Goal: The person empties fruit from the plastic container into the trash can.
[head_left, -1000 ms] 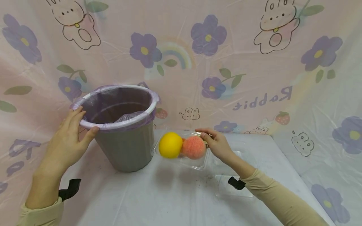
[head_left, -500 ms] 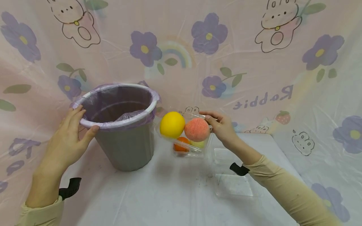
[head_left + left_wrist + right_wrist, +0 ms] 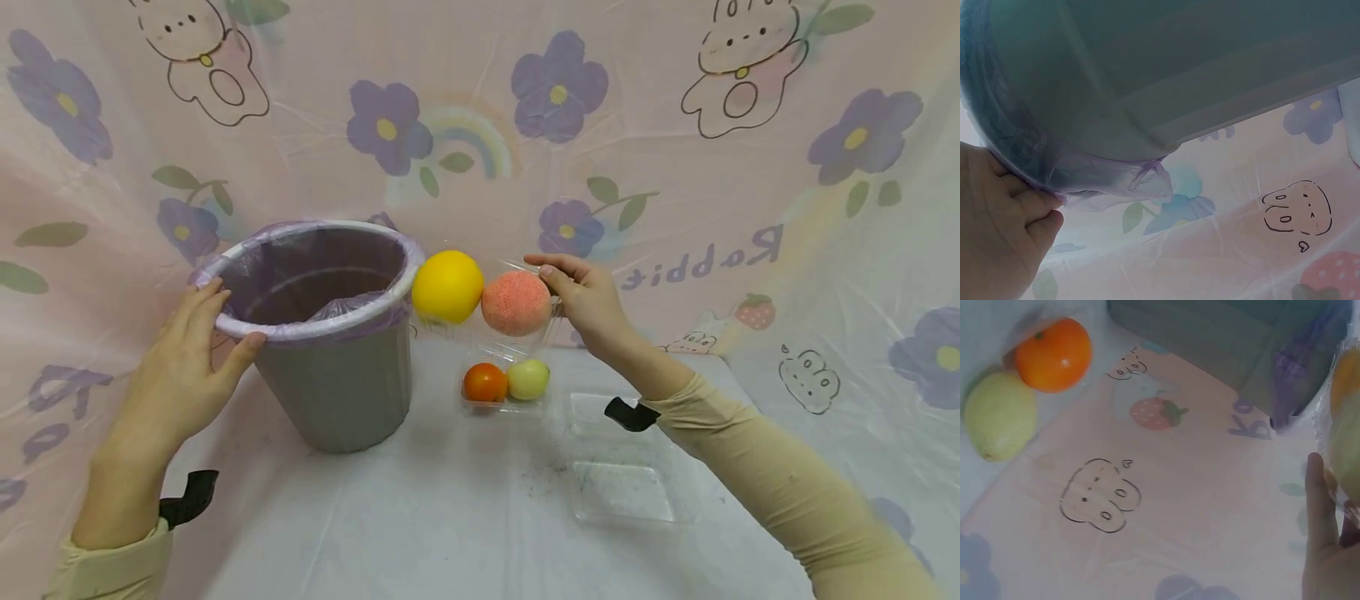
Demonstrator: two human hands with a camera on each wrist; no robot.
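Note:
My left hand [image 3: 180, 375] grips the white rim of a grey trash can [image 3: 337, 387] lined with a thin purple bag [image 3: 352, 308]. In the left wrist view, its fingers [image 3: 1035, 203] are bent at the bagged rim. My right hand [image 3: 592, 300] holds a clear plastic box [image 3: 517, 267] by its right end, raised beside the can. Inside are a yellow round fruit [image 3: 447, 287] and a pink peach-like fruit [image 3: 516, 302]. Below, on the table, an orange fruit [image 3: 485, 382] and a pale green fruit [image 3: 528, 380] sit in another clear box [image 3: 501, 407].
More clear plastic boxware lies at the right, a front piece [image 3: 626, 492] and one behind it [image 3: 592, 412]. The white table [image 3: 420, 533] meets a patterned curtain [image 3: 465, 200] at the back and sides.
My right hand has lifted the box with the yellow and pink fruits, bringing the lower box with the orange and green fruits into view. The left hand stays at the rim.

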